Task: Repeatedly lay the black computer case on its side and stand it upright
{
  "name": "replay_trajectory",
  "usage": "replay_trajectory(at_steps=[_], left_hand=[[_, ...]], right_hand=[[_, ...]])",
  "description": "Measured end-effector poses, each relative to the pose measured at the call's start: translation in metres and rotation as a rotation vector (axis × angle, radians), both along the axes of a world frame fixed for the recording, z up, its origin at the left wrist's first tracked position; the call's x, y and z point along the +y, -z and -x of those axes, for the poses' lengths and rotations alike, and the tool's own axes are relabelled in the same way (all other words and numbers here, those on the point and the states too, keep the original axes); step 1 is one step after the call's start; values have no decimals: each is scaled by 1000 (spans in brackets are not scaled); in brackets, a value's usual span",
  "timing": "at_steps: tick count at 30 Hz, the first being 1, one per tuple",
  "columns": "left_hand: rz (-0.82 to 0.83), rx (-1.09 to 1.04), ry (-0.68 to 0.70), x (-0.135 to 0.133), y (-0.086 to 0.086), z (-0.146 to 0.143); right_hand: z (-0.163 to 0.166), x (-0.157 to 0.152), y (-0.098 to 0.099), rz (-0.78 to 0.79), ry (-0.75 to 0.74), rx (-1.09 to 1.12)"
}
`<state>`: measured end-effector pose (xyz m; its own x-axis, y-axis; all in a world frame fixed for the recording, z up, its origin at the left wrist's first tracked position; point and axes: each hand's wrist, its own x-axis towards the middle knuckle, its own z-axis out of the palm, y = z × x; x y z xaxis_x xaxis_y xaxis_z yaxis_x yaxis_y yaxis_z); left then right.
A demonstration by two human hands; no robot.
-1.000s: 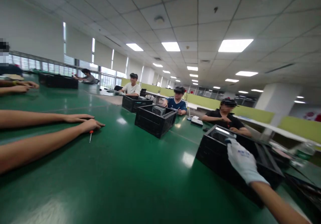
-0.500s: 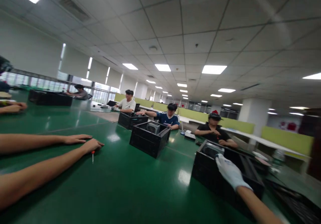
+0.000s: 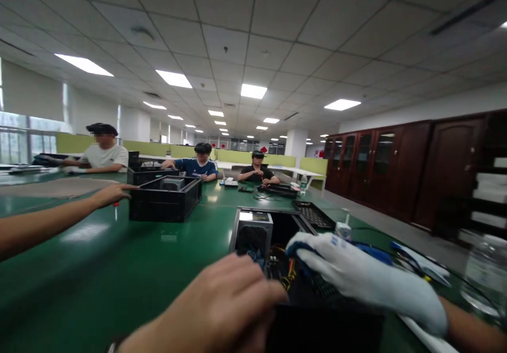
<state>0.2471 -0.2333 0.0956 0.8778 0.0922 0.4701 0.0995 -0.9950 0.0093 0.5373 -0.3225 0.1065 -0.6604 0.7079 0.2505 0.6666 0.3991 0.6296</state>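
Left hand [image 3: 222, 300] now showing, cloth-gloved right hand [image 3: 336, 260] staying over boxy black case [image 3: 325, 325]; can't tell if either grip's closed.

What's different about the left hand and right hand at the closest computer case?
The left hand is bare; the right hand wears a white-and-blue glove. The left hand sits lower in the picture than the right hand. Both are at the open computer case.

From my distant post I saw a smooth, glossy green tabletop [image 3: 75, 300] at eight o'clock, the dull grey metal power supply [image 3: 254, 236] at six, a matt cloth glove [image 3: 360, 266] at four, polished wooden cabinets [image 3: 410, 168] at three.
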Motion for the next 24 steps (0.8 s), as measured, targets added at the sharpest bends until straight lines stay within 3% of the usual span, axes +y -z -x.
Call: replay_trajectory(at_steps=[2,4,7,11,15,18,21,24], left_hand=[[-39,119,-5,17,-18,-25],[-120,328,-8,39,-22,-58],[-219,591,-33,74,-10,-107],[-268,787,-79,113,17,-150],[-303,841,-194,133,45,-170],[-368,819,-212,136,56,-178],[-382,823,-208,133,52,-183],[-271,816,-274,130,39,-178]], right_hand=[[5,-3,-17,138,101,7],[6,5,-26,398,218,84],[0,31,-29,674,364,228],[-15,74,-24,819,436,313],[-25,103,-12,794,499,265],[-30,114,3,753,536,208],[-35,121,17,761,575,166],[-41,132,25,748,580,138]])
